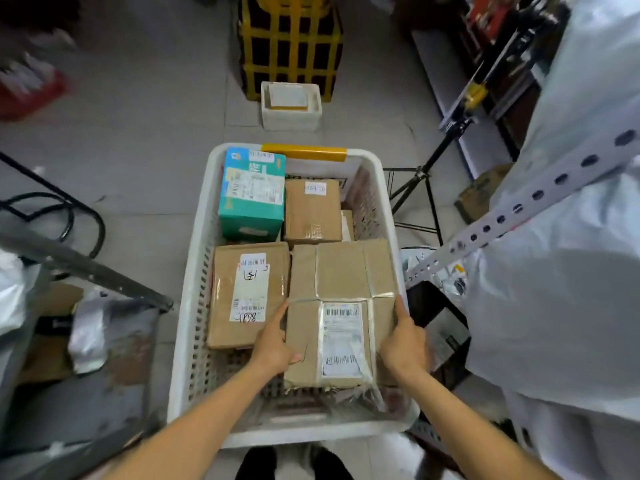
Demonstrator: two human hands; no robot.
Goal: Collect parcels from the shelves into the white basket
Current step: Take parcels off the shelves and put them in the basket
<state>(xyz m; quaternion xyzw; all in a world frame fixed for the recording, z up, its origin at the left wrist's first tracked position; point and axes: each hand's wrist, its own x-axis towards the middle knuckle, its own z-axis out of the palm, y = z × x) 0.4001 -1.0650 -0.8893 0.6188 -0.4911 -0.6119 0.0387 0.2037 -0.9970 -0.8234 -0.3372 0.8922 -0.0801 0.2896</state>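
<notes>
Both hands clamp the big parcel (341,306) by its long sides, left hand (275,344), right hand (403,344), at basket's (194,306) near right corner; long axis runs away.

One white basket (194,306) is sitting on the floor, and five parcels are showing inside it. Four of them are brown cardboard boxes: a large taped box (343,271), a labelled box (225,306), a smaller box (311,209), and a box sliver (347,223) peeking out beside the smaller one. One teal box (251,195) is standing in the far corner. Two hands are showing, the left hand (273,344) and the right hand (403,344). One small white foam box (291,116) is lying beyond.
</notes>
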